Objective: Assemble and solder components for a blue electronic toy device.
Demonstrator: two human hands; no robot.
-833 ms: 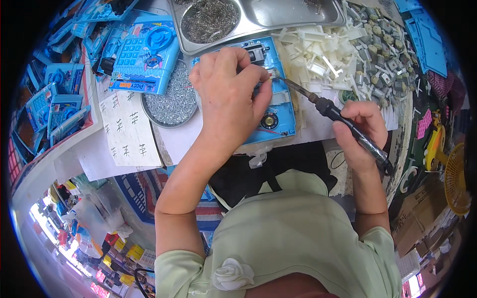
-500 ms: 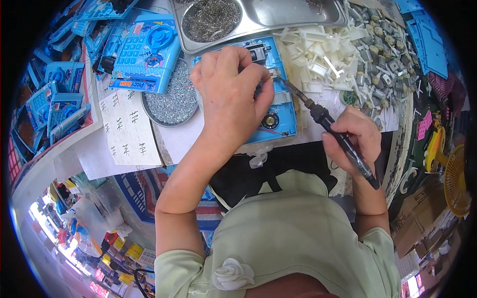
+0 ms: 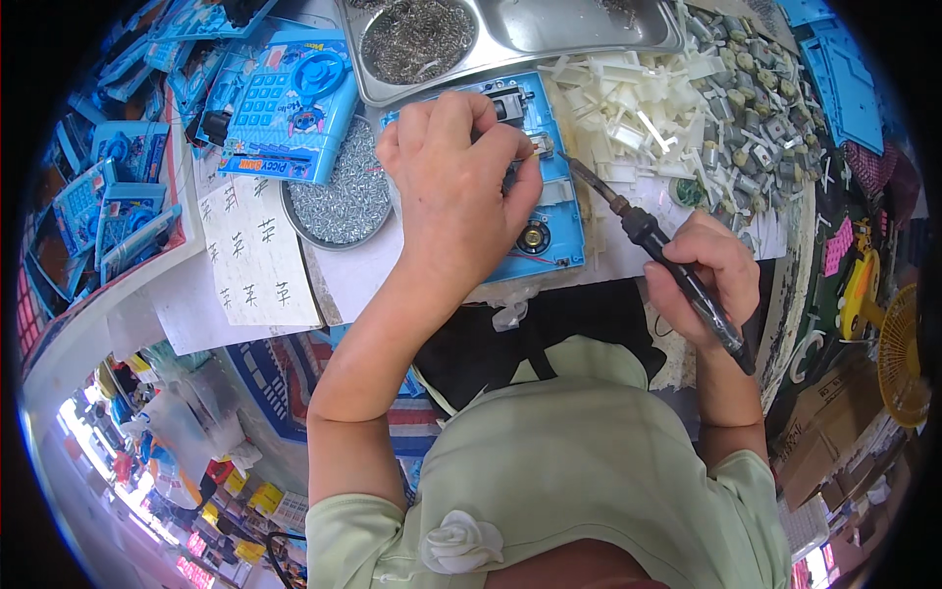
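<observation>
My right hand (image 3: 714, 280) is closed round the black handle of a soldering iron (image 3: 648, 234). The iron's metal tip points up and left, just off the right edge of a blue plastic housing (image 3: 561, 228). My left hand (image 3: 461, 187) lies over that housing with its fingers bent and drawn together near the middle. Whatever they pinch is hidden under the hand. A small motor (image 3: 508, 106), a round brass-coloured speaker (image 3: 533, 238) and a thin red wire show inside the housing.
Left of my hand stands a round tray of small screws (image 3: 339, 211), partly under a blue toy keypad panel (image 3: 294, 103). A metal tray (image 3: 579, 29) with coiled shavings sits at the back. White plastic parts (image 3: 628, 108) and small motors (image 3: 751, 118) are heaped to the right.
The soldering iron has drawn back slightly to the right, its tip moving away from the housing. My left hand has stayed in place.
</observation>
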